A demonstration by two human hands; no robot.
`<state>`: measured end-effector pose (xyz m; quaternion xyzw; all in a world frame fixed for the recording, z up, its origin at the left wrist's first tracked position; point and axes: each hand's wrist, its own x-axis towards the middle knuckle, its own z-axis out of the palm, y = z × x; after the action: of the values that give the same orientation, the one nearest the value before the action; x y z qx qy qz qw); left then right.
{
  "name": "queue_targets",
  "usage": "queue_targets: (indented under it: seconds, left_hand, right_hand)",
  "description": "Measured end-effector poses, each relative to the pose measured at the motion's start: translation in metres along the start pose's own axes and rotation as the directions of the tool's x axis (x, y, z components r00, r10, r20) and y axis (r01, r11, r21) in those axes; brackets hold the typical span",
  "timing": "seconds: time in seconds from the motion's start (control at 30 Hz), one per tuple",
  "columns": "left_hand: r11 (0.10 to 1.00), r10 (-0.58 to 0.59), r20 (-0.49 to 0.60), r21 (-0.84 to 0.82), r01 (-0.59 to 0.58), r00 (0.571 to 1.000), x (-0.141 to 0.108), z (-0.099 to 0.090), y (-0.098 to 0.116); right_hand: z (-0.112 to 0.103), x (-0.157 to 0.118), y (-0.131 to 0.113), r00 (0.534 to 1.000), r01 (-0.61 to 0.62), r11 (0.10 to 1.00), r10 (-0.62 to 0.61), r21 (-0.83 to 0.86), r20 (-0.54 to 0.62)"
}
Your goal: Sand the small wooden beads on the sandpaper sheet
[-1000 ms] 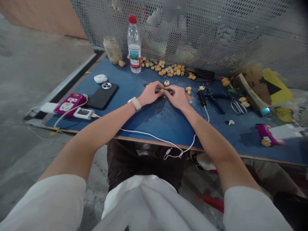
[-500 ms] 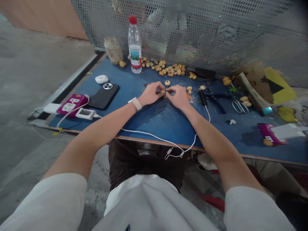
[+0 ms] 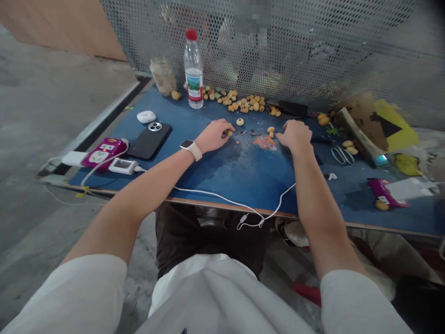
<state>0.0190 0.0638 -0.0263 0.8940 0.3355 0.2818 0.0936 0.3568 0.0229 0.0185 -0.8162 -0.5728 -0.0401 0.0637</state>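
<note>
My left hand [image 3: 213,136] pinches a small tan bead [image 3: 228,132] against the blue tabletop [image 3: 239,171]. A round drilled bead [image 3: 239,122] lies just beyond those fingertips. My right hand [image 3: 295,135] rests farther right, fingers curled downward, covering the spot where a black-handled tool lay. Whether it holds anything is hidden. Between the hands are orange scraps [image 3: 264,142] and a small bead [image 3: 270,130]. A loose row of tan seeds or beads [image 3: 239,104] runs along the table's far side.
A water bottle [image 3: 193,69] and a jar [image 3: 163,76] stand at the back, before a perforated metal screen [image 3: 299,51]. A black phone [image 3: 149,140] and a pink power strip [image 3: 103,152] lie left; scissors [image 3: 342,155] and a wooden piece [image 3: 354,130] lie right.
My right hand has left the bead it worked on with my left and moved to the right, over the black tool. My left hand stays in nearly the same place.
</note>
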Motion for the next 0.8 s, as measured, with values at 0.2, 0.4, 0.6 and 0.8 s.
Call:
queue_targets:
  seconds: [0.2,0.4,0.6,0.8]
  left_hand:
    - [0.996,-0.065,0.044,0.064,0.062,0.997,0.000,-0.003,0.005]
    - [0.997,-0.043,0.034,0.068,0.041,0.998,-0.001,-0.003,0.001]
    - [0.998,-0.063,-0.030,-0.016,0.062,0.998,-0.001,0.000,-0.007]
    - [0.993,-0.118,-0.060,-0.007,0.118,0.991,-0.001,0.001,-0.010]
  right_hand:
    - [0.005,0.013,0.018,0.985,-0.148,0.988,0.151,-0.038,0.085]
    - [0.006,0.015,0.020,0.982,-0.163,0.987,0.162,-0.003,0.096]
    - [0.009,0.012,0.008,0.998,-0.052,0.995,0.056,0.085,-0.038]
    - [0.014,-0.002,-0.029,0.968,0.250,0.948,-0.247,0.199,-0.040]
